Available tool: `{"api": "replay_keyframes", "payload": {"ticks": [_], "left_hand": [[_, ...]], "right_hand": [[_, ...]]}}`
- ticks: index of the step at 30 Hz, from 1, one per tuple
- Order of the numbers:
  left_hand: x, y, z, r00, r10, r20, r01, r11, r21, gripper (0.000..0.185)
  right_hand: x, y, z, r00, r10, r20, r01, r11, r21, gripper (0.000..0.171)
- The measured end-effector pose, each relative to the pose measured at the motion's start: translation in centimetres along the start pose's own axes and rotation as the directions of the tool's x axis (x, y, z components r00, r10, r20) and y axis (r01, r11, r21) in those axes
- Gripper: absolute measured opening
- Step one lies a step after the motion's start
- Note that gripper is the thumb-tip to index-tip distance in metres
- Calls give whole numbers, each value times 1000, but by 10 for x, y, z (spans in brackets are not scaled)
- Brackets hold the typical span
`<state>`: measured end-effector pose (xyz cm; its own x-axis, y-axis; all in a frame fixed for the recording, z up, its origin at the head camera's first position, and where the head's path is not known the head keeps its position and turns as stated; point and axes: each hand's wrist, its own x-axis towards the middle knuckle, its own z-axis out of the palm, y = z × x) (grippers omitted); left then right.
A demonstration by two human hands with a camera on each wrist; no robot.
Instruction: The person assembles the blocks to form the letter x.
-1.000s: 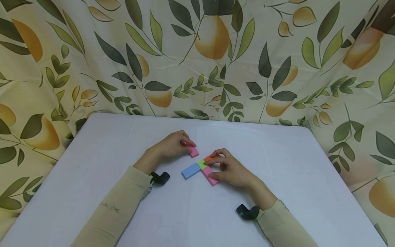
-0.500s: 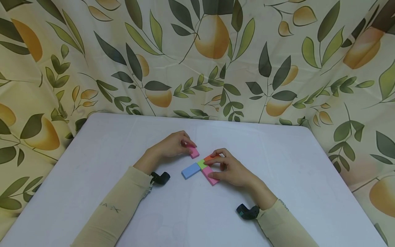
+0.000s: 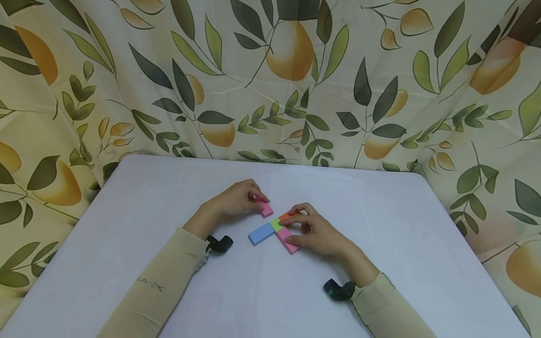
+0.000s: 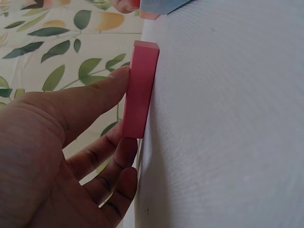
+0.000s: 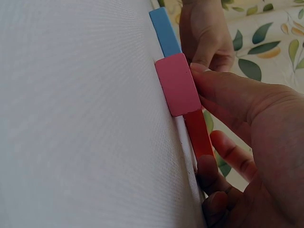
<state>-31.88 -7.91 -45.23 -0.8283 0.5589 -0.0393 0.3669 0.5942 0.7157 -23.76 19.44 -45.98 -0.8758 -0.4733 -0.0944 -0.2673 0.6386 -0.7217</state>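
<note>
Here the left hand (image 3: 234,199) pinches a pink block (image 3: 265,209) flat on the white tabletop (image 3: 127,220), its long axis running diagonally toward a small cluster just beside it on the right. That cluster is a blue block (image 3: 261,233), a green block (image 3: 276,224), an orange block (image 3: 288,216) and a second pink block (image 3: 287,240), which the right hand (image 3: 318,232) steadies with curled fingers on the orange and pink ones. A narrow gap separates the left hand's block from the green one, and the left hand is the nearer to it.
</note>
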Motion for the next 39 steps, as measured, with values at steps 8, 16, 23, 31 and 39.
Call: {"api": "replay_keyframes", "payload": {"ticks": [8,16,23,31,39], "left_hand": [[-1,1,0,1000,-3,5,3,1000,-5,23],[-1,2,1,1000,-5,16,5,1000,10,23],[0,3,1,1000,-14,20,14,1000,13,22],[0,3,1,1000,-9,28,9,1000,-1,22],[0,4,1,999,-3,32,3,1000,2,22]], "right_hand": [[0,0,0,1000,7,0,-7,1000,-1,35],[0,0,0,1000,-11,-4,11,1000,3,35],[0,1,0,1000,-19,-4,19,1000,1,36],[0,1,0,1000,-25,-2,25,1000,4,36],[0,1,0,1000,-24,1,24,1000,5,36]]}}
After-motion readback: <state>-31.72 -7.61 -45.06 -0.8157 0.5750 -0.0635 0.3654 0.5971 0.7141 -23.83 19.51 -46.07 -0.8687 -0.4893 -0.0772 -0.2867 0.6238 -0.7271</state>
